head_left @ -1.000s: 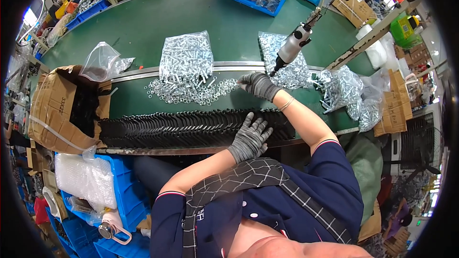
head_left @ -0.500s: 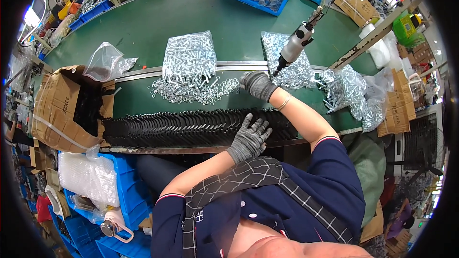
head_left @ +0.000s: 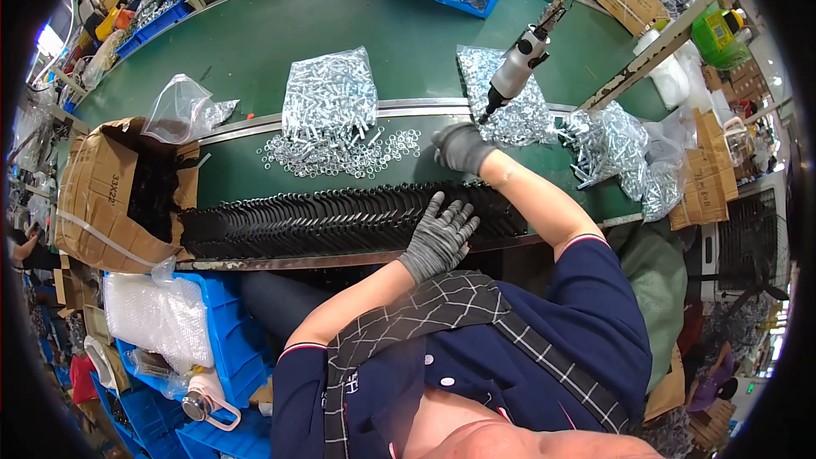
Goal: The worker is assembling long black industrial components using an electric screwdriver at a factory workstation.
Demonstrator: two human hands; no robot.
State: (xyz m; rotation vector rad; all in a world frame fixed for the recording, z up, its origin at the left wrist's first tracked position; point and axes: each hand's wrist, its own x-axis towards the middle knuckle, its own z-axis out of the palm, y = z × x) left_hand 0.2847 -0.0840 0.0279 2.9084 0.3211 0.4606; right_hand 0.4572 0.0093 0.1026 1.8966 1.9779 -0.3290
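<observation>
A long row of black, flat-looking parts (head_left: 323, 225) stands packed side by side along the near edge of the bench. My left hand (head_left: 438, 238), in a grey knitted glove, lies on this row towards its right part with fingers spread. Just beyond the row, my gloved right hand (head_left: 463, 149) has its fingers curled together; whatever they hold, if anything, is hidden. Loose metal washers (head_left: 399, 144) are scattered left of it. They lie at the mouth of a clear bag of silvery bolts or pins (head_left: 330, 93). A grey power screwdriver (head_left: 514, 72) hangs above and right of my right hand.
An open cardboard box (head_left: 102, 191) of black parts stands at the row's left end. Further bags of hardware (head_left: 510, 110) and bolts (head_left: 616, 149) lie to the right. A blue crate (head_left: 489, 0) sits at the far side, and a metal post (head_left: 646, 59) rises at right.
My right hand has drawn slightly right, away from the washers, and its fingers look more curled. My left hand stays on the row. The whole view has shifted a little.
</observation>
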